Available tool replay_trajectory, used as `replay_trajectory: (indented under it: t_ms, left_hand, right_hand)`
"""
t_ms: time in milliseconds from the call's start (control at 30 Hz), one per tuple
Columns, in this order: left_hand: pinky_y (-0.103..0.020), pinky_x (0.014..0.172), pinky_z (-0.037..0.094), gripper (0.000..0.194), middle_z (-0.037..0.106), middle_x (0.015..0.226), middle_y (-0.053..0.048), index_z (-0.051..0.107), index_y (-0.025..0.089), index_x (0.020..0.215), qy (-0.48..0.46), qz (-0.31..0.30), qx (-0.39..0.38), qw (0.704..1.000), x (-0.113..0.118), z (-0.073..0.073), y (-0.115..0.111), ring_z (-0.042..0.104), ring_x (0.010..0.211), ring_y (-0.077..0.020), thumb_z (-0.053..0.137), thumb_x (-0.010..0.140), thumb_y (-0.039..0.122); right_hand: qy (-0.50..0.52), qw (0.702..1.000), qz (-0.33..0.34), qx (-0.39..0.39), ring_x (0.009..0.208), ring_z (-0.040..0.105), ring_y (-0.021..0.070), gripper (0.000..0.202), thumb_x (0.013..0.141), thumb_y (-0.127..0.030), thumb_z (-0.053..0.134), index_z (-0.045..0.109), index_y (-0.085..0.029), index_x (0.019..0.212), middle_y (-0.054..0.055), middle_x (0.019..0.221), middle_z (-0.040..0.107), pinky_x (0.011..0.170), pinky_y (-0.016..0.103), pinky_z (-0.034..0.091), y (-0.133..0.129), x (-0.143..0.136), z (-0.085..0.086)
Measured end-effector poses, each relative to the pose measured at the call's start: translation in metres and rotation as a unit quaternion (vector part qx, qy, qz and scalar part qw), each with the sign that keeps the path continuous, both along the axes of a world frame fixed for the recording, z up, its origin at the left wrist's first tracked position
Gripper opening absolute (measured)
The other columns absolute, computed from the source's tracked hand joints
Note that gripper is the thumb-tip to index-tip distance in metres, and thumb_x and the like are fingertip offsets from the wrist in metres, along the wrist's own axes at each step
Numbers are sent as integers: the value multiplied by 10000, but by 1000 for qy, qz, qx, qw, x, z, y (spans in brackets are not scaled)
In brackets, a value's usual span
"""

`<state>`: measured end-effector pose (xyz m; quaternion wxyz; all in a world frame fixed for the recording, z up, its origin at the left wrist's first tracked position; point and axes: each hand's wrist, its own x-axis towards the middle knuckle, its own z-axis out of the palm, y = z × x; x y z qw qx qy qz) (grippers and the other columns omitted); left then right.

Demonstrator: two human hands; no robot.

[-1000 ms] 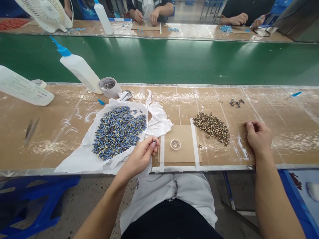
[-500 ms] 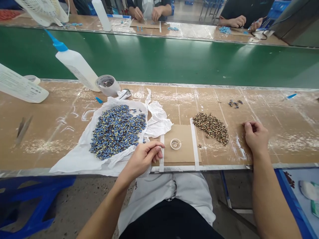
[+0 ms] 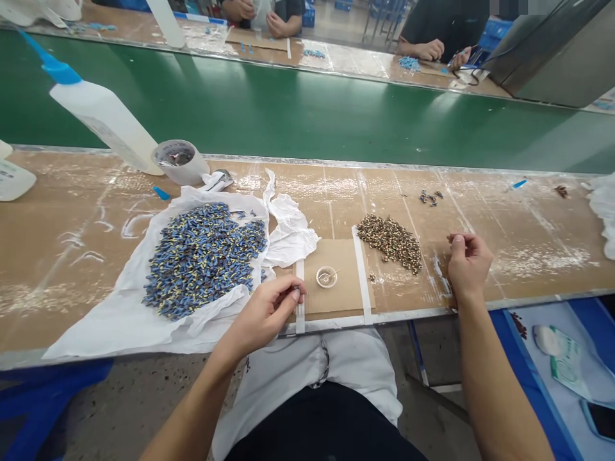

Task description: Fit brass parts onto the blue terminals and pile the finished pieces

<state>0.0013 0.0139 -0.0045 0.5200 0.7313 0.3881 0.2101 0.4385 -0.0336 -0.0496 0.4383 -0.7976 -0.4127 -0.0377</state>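
Pinching with thumb and index finger, the left hand has a narrow grip that seems closed on 1 small bluish piece, mostly hidden by the fingertips. Since 0.5 s ago those fingers have curled in and the piece has come into sight; probably it is being turned or settled there, so that step looks unfinished. Just beside, a clear cup stands on a cardboard pad, touched by neither hand. The right hand seems to rest on the desk, fingers loosely curled; whether its grip is fully closed or holds anything, I cannot tell. Left of the pad, the blue-and-yellow heap lies on a white sheet; between pad and right hand lies the brown-gold pile.
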Motion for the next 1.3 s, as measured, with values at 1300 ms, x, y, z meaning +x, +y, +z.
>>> replay_trajectory:
  t_ms: [1300]
  left_hand:
    - [-185,562,540,215,760,808,-63,686,128,1004,-39,24,-55,997,1,-13,-4,640,565,-95,525,962,265]
  right_hand:
    - [195,906,372,-51,739,614,162,145,948,-311,596,685,-204,905,50,891,685,633,285,469,0,-212,36]
